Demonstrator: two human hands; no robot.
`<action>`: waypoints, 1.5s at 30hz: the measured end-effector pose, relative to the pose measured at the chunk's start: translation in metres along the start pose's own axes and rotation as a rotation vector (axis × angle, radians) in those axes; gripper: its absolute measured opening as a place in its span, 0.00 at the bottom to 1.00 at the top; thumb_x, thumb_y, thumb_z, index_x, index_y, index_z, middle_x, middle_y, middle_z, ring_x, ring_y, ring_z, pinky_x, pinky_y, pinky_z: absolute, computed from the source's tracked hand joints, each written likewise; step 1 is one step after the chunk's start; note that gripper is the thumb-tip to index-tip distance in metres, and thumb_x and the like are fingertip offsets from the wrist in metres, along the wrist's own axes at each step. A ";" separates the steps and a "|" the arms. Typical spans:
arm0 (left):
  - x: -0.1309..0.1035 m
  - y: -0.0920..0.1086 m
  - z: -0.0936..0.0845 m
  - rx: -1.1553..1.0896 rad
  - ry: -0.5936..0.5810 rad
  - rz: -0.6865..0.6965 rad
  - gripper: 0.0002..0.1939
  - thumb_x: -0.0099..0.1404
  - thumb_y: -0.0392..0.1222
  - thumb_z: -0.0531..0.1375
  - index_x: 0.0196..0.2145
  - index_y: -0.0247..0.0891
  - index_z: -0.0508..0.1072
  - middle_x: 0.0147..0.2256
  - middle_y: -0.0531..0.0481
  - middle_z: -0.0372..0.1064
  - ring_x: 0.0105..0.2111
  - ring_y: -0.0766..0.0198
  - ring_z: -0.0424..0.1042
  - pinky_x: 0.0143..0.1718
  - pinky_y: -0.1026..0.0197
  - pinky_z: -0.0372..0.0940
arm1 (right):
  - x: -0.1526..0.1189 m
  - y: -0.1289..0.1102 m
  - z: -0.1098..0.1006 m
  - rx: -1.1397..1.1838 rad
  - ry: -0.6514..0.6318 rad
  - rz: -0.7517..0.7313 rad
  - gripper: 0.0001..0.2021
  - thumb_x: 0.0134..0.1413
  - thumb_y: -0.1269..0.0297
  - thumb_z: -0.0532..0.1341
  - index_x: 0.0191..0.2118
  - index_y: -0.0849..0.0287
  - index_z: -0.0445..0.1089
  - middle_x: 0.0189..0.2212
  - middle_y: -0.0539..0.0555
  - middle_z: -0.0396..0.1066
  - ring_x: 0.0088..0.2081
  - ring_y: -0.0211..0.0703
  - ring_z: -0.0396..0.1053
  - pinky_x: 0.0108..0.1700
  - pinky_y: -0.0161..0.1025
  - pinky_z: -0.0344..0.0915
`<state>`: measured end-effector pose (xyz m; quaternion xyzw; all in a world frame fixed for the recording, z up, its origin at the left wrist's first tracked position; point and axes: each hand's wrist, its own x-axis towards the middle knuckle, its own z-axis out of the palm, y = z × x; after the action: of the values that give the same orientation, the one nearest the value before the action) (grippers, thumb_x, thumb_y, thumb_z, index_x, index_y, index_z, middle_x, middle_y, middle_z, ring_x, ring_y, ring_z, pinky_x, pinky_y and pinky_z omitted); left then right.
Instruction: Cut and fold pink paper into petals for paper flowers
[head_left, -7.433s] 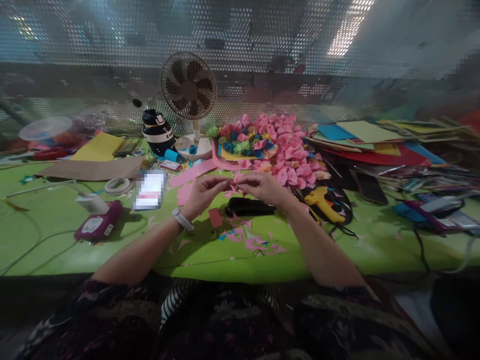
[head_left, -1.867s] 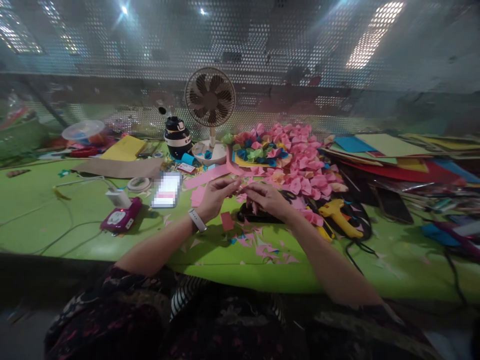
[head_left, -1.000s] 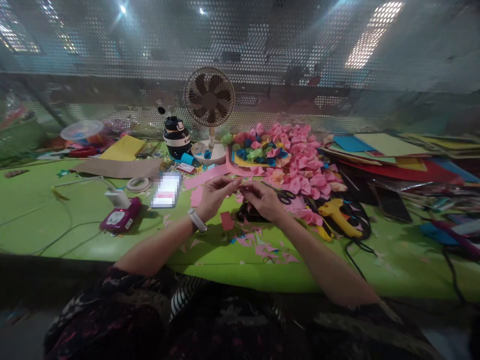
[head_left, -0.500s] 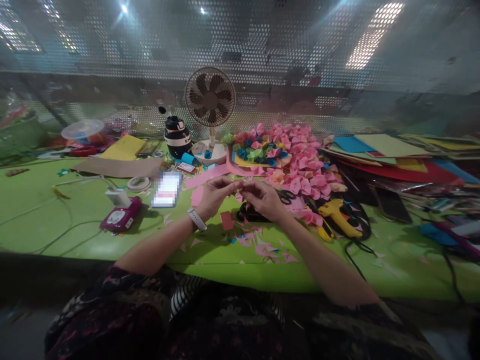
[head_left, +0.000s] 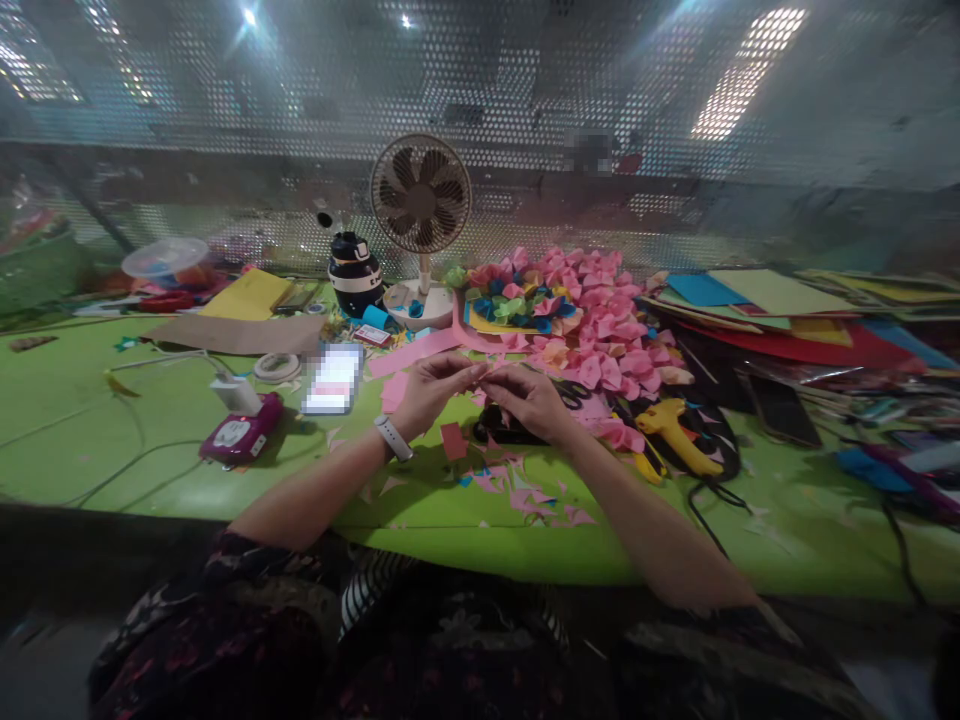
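My left hand (head_left: 435, 388) and my right hand (head_left: 531, 400) meet over the middle of the table, fingertips pinched together. A tiny pinkish bit seems to be between them, too small and too covered by the fingers to name. Below the hands lie a red paper rectangle (head_left: 453, 441) and many pink paper scraps (head_left: 525, 492). Black-handled scissors (head_left: 576, 394) and a dark object (head_left: 510, 428) that I cannot name lie by my right hand. Beyond it is a big heap of folded pink paper petals (head_left: 592, 330), with a multicoloured cluster of paper pieces (head_left: 514, 300) at its left.
A yellow glue gun (head_left: 682, 435) and a dark phone (head_left: 784, 410) lie to the right, before stacked coloured paper (head_left: 780, 310). A fan (head_left: 421, 195) and black jug (head_left: 355, 278) stand behind. Leftward are a lit phone (head_left: 334, 380), tape roll (head_left: 277, 368) and purple power box (head_left: 241, 430).
The fingers of my right hand have straightened slightly and shifted a little against the left fingertips. Both hands stay in the same place, and the things on the table look unchanged.
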<state>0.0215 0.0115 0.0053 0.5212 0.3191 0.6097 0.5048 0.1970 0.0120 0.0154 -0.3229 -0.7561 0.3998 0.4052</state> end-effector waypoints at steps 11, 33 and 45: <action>0.005 0.000 -0.003 -0.004 0.118 0.044 0.20 0.48 0.56 0.74 0.23 0.37 0.76 0.19 0.54 0.68 0.21 0.72 0.63 0.24 0.66 0.59 | -0.002 0.003 0.001 0.011 -0.025 0.106 0.14 0.56 0.50 0.62 0.32 0.56 0.67 0.21 0.46 0.67 0.15 0.34 0.63 0.19 0.34 0.61; 0.007 -0.003 -0.009 -0.227 -0.215 -0.212 0.23 0.49 0.55 0.74 0.22 0.33 0.70 0.20 0.53 0.66 0.19 0.74 0.61 0.21 0.69 0.54 | -0.004 -0.005 0.000 0.405 -0.077 0.299 0.20 0.48 0.49 0.69 0.38 0.60 0.72 0.15 0.40 0.54 0.15 0.27 0.45 0.17 0.31 0.38; 0.005 -0.008 -0.008 -0.193 -0.165 -0.252 0.24 0.51 0.60 0.71 0.29 0.34 0.76 0.21 0.55 0.65 0.20 0.74 0.61 0.22 0.69 0.54 | -0.006 -0.013 0.016 0.533 0.089 0.305 0.19 0.38 0.51 0.74 0.27 0.57 0.68 0.12 0.39 0.56 0.12 0.26 0.46 0.15 0.30 0.40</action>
<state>0.0167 0.0195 -0.0020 0.4746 0.2794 0.5246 0.6492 0.1834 -0.0048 0.0188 -0.3322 -0.5488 0.6258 0.4437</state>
